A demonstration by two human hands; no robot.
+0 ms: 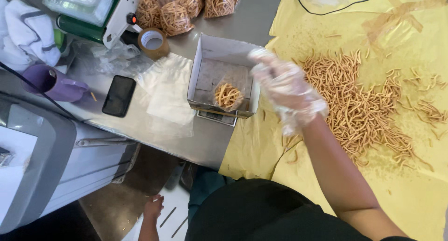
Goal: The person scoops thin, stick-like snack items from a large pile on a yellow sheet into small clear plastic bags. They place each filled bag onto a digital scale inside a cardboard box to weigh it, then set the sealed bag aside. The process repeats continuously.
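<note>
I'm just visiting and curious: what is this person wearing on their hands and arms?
The right hand wears a loose, clear, crinkly plastic glove ending at the wrist; the forearm beyond it is bare, with no sleeve. The left hand, low in the picture, has no glove.

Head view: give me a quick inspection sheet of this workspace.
Surface: steel table, right part under a yellow sheet.
Job's things: snack sticks heaped on the sheet; small bag of sticks in a cardboard tray on a scale.
Clutter: phone, tape roll, purple jug, filled bags.
Hands: right hand, in a plastic glove, over the tray's edge; left hand hangs low, bare.
Cables: black cable on the sheet.
Surroundings: grey machine.
</note>
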